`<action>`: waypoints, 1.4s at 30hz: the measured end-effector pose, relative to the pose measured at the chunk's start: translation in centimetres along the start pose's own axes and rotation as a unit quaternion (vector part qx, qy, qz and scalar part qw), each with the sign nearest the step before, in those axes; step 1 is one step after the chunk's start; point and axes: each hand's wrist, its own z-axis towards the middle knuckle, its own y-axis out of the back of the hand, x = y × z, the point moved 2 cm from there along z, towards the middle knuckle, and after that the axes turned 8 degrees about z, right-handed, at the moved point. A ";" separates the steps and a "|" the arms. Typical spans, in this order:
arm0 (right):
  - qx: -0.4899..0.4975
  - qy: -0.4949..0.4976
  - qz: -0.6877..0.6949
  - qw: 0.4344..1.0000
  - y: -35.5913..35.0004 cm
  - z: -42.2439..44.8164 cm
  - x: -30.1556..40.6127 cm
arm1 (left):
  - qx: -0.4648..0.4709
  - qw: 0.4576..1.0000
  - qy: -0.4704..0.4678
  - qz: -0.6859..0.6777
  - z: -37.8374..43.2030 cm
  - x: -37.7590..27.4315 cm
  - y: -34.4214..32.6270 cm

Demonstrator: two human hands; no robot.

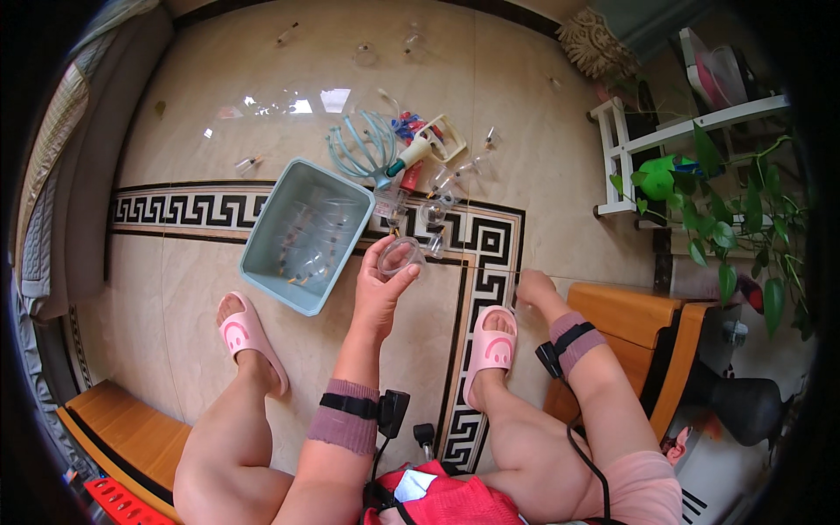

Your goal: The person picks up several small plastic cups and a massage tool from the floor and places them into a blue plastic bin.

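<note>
My left hand (382, 289) grips a clear plastic cupping cup (401, 254), its round mouth turned up towards me. Just left of that hand is a blue-grey plastic bin (308, 303) with several clear cups (315, 246) lying inside. My right hand (535, 289) is low beside my right slipper, its fingers pointing down and partly hidden. Whether it holds anything is unclear. Beyond my left hand, several loose cups (434, 211) lie on the tiles near a cream hand pump (415, 152) with a green tip. A light-blue wire head massager (364, 147) lies beside the pump.
Red and blue small pieces (408, 125) lie behind the pump. More cups (364, 54) are scattered farther off. My pink slippers (493, 348) flank the work area. A wooden cabinet (610, 328) and a white rack (617, 157) with a trailing plant (725, 233) stand right; a sofa (131, 164) stands left.
</note>
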 end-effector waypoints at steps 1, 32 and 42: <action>-0.048 0.030 0.016 0.998 1.0 0.0 1.3 | -0.001 1.000 -0.002 -0.012 -0.1 -0.1 0.0; -0.188 0.288 0.290 0.893 8.2 -1.4 20.2 | -0.118 0.985 -0.115 0.050 -0.4 -4.5 4.2; -0.139 0.417 -0.029 0.898 1.9 -2.5 24.5 | -0.089 0.992 -0.085 -0.043 -0.5 -4.2 4.7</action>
